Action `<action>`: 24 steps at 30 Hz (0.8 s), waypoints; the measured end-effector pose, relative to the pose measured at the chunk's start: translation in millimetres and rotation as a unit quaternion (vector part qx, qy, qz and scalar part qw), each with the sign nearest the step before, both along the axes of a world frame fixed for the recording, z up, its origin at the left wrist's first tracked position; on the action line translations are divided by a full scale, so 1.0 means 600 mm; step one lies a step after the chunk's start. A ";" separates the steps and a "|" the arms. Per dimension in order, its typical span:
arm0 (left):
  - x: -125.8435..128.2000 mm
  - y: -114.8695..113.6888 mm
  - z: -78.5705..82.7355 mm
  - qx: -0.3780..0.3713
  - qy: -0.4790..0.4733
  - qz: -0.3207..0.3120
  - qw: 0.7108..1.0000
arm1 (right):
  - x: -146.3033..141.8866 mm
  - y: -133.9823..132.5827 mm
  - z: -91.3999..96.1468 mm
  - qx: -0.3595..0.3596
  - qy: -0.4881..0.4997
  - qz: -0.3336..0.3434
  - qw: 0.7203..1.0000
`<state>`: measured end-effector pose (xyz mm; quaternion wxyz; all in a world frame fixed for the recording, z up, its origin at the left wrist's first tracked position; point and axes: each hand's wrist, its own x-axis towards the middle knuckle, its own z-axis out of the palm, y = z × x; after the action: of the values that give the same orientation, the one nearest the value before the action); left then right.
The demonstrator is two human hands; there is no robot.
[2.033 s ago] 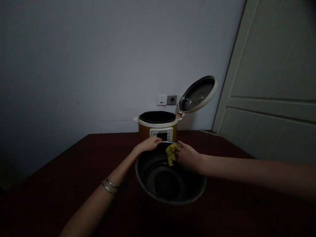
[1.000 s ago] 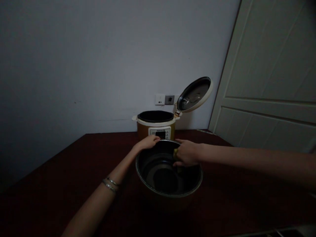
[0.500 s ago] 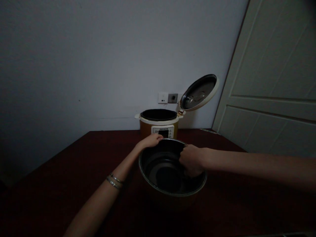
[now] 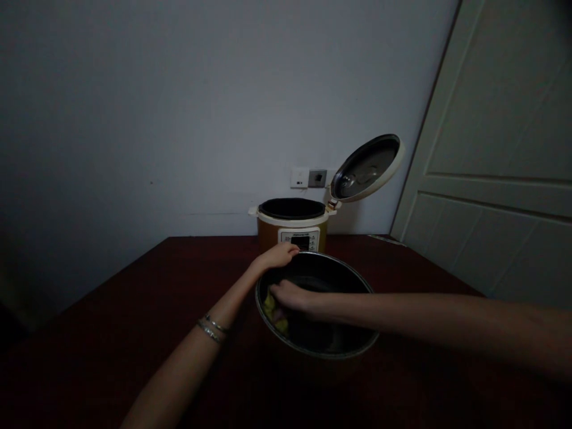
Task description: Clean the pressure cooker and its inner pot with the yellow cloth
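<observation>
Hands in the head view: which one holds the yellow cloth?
The right hand, inside the dark pot with the yellow cloth; the left hand instead holds the pot's far edge.

Dim grey light, dark corners, tabletop [image 4: 111, 333] deep in shadow.

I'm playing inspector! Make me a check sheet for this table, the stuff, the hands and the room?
Surface: dark red table, dimly lit.
Things: black-lined pot in front of a cooker with its lid open; yellow cloth inside the pot.
Clutter: pale strip at the back-right edge, unclear what.
Left hand: holds the pot's far rim.
Right hand: inside the pot, holding the cloth.
Cables: nothing seen.
Surroundings: wall, wall plates, panelled door.
</observation>
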<state>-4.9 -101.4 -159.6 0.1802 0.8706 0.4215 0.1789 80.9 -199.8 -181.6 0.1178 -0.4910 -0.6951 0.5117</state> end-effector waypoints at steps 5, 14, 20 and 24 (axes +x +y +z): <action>0.000 0.002 -0.002 0.001 -0.004 -0.003 1.000 | 0.013 -0.006 0.017 -0.066 0.090 -0.029 0.993; -0.001 0.010 -0.007 -0.001 -0.009 -0.013 1.000 | 0.134 -0.042 0.126 0.012 -0.271 0.285 0.919; -0.002 0.015 -0.012 -0.001 -0.007 -0.025 1.000 | 0.167 -0.014 0.135 0.283 -0.569 0.264 0.726; 0.000 0.014 -0.011 0.003 -0.006 -0.021 1.000 | 0.171 0.040 0.101 0.508 -0.498 0.306 0.632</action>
<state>-5.0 -93.1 -166.3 0.1840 0.8786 0.4013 0.1819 183.5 -176.1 -120.9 -0.1792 -0.2926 -0.9086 -0.2382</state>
